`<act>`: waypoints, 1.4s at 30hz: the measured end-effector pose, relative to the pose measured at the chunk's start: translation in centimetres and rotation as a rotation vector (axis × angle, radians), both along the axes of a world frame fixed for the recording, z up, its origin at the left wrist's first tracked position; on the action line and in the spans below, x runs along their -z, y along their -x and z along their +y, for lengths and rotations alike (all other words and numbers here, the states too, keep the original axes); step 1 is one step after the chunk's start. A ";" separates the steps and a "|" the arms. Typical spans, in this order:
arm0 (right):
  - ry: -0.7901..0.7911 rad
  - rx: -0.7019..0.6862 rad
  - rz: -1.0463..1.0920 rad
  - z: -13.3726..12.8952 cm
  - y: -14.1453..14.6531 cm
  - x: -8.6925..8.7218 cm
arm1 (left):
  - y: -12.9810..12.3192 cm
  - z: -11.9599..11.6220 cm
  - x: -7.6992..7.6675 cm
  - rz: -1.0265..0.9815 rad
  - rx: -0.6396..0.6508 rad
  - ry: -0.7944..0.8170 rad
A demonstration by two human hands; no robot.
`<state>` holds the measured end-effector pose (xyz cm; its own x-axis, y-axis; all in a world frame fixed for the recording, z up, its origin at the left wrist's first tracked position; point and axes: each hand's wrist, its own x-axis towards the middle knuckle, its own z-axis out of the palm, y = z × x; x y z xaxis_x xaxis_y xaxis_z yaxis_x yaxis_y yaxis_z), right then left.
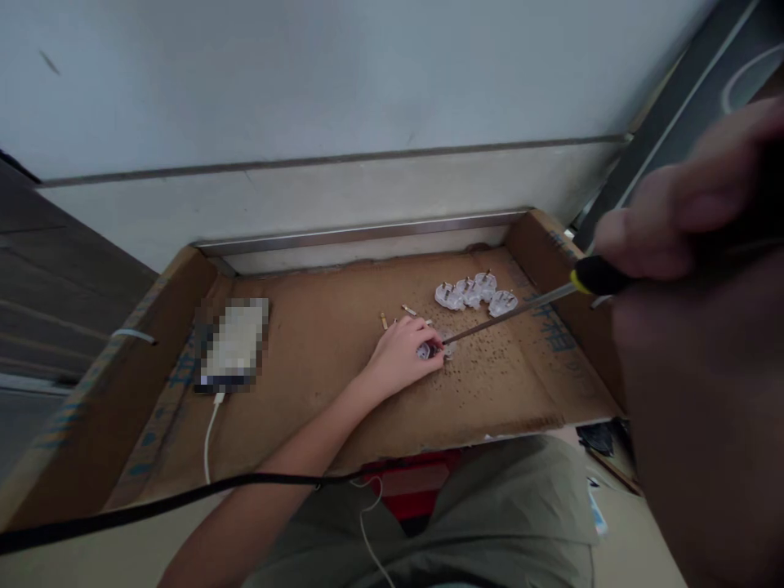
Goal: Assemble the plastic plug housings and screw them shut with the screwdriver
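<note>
My left hand lies low over the cardboard, its fingers closed round a small clear plug piece. High on the right and close to the camera, my right hand is wrapped round the black and yellow handle of a long screwdriver. The shaft slants down to the left, and its tip is at the fingertips of my left hand, by the plug piece. Several clear plugs with metal pins sit behind the shaft. Small metal parts lie just beyond my left hand.
The cardboard surface has wooden side walls and many small pits right of centre. A pixelated device with a white cable lies at the left. A black cable crosses the front, above my lap. A pale wall stands behind.
</note>
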<state>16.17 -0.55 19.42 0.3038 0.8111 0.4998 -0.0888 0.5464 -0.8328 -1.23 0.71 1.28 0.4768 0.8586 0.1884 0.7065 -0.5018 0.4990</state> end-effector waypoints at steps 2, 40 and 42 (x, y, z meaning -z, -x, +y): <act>0.017 0.048 0.105 0.0 1.2 -0.1 | 0.0 0.0 0.0 0.008 -0.007 0.000; -0.328 -0.068 -0.374 0.1 1.6 -0.6 | 0.2 0.2 0.4 0.008 0.017 -0.029; -0.170 -0.025 -0.214 0.7 0.9 -1.7 | 0.2 0.2 0.3 0.005 0.021 -0.024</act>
